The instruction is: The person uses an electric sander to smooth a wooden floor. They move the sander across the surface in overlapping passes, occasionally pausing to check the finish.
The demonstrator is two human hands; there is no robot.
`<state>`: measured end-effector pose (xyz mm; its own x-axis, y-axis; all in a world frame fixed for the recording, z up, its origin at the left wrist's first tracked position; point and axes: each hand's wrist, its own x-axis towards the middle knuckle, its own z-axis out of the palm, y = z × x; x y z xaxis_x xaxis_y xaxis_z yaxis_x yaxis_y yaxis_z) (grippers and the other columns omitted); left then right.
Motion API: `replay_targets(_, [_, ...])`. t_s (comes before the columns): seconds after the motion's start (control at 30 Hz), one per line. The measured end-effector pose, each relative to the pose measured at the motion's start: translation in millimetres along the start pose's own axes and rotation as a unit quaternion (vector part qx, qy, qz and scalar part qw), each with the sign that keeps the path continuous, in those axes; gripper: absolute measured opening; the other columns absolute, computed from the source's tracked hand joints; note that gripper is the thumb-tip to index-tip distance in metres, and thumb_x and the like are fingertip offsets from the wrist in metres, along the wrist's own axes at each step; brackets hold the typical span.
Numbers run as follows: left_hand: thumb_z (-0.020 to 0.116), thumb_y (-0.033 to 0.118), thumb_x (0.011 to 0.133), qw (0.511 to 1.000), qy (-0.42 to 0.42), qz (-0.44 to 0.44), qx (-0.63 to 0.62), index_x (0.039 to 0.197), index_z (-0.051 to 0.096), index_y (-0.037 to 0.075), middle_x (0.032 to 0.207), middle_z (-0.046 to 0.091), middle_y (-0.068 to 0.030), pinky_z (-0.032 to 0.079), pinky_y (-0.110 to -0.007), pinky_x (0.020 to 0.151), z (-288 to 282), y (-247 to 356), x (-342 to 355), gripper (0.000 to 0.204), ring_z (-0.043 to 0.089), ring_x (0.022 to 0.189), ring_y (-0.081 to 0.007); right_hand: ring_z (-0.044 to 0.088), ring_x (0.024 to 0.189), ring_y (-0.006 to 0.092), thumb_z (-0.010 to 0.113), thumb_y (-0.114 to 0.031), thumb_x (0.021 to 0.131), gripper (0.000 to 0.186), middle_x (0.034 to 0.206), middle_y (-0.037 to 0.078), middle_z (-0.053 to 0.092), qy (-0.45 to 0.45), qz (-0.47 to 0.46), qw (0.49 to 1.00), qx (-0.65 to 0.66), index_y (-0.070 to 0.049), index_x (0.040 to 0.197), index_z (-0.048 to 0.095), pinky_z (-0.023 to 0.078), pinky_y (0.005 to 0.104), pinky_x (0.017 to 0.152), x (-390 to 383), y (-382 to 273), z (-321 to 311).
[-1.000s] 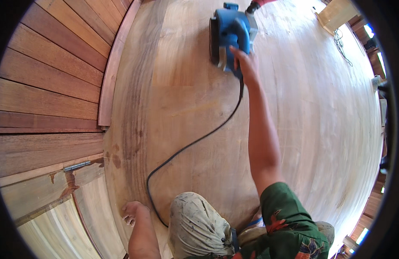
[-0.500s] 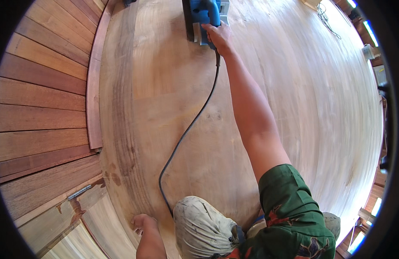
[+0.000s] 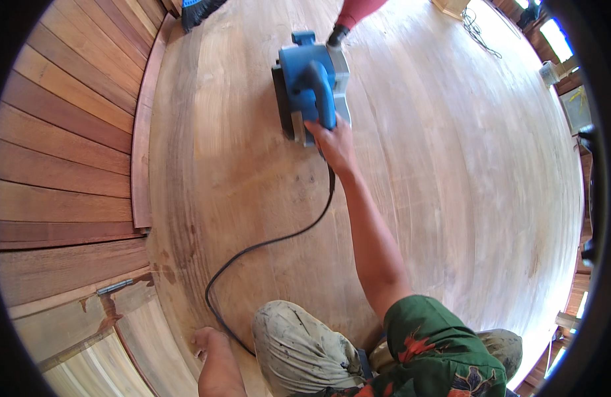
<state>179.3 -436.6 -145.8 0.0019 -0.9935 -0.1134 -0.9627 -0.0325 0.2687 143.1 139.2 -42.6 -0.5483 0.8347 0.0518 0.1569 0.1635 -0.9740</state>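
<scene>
My right hand (image 3: 333, 142) is wrapped round the rear handle of a blue belt sander (image 3: 305, 83), which rests on a broad wooden surface (image 3: 444, 198). A red dust bag (image 3: 360, 12) rises from the sander's far side and runs out of the top edge. From the back of the tool a black power cord (image 3: 272, 240) curves toward my left knee. Low on the left, beside that cord, my left hand (image 3: 211, 339) hangs over the wood with loosely bent fingers and nothing visible in them; the fingertips are partly hidden.
Reddish planks (image 3: 67, 145) lie along the left behind a raised wooden strip (image 3: 141, 145). A panel with a metal hinge (image 3: 114, 286) is at lower left. At the far right are a wooden block (image 3: 449, 6), a coiled cable (image 3: 477, 33) and a small container (image 3: 549, 74).
The belt sander has come back toward me in my right hand, bringing its red dust bag into view. The cord now bends further left. My left hand has barely moved.
</scene>
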Motion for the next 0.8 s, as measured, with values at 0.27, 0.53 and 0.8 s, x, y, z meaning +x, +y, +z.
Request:
replay_targets(0.27, [0.037, 0.04, 0.105, 0.998, 0.037, 0.006, 0.058, 0.162, 0.019, 0.003, 0.168, 0.023, -0.0246, 0.029, -0.055, 0.122, -4.3, 2.2, 41.6, 0.071, 0.031, 0.151, -0.043, 0.056, 0.068, 0.0096, 0.078, -0.017, 0.088, 0.023, 0.074, 0.0, 0.056, -0.056, 0.085, 0.995, 0.013, -0.005, 0.093, 0.059, 0.045, 0.0294, 0.06, -162.5, -33.7, -40.8])
replay_targets(0.53, [0.036, 0.043, 0.106, 0.997, 0.052, 0.012, 0.06, 0.162, 0.025, 0.004, 0.168, 0.025, -0.024, 0.026, -0.057, 0.123, 33.6, 51.1, 96.7, 0.069, 0.028, 0.152, -0.0452, 0.053, 0.053, 0.0086, 0.076, -0.013, 0.089, 0.019, 0.062, -0.001, 0.056, -0.059, 0.148, 0.986, 0.052, -0.006, 0.083, 0.059, 0.04, 0.0283, 0.049, -199.7, -66.2, 12.4])
replay_targets(0.8, [0.034, 0.045, 0.106, 0.992, 0.08, 0.018, 0.099, 0.161, 0.03, 0.005, 0.168, 0.027, -0.0235, 0.023, -0.059, 0.124, 17.5, 73.7, 123.9, 0.068, 0.025, 0.153, -0.0473, 0.053, 0.05, 0.011, 0.075, -0.016, 0.088, 0.02, 0.058, 0.001, 0.056, -0.088, 0.032, 0.994, 0.047, -0.006, 0.078, 0.061, 0.039, 0.0309, 0.048, -38.0, -60.8, 148.4])
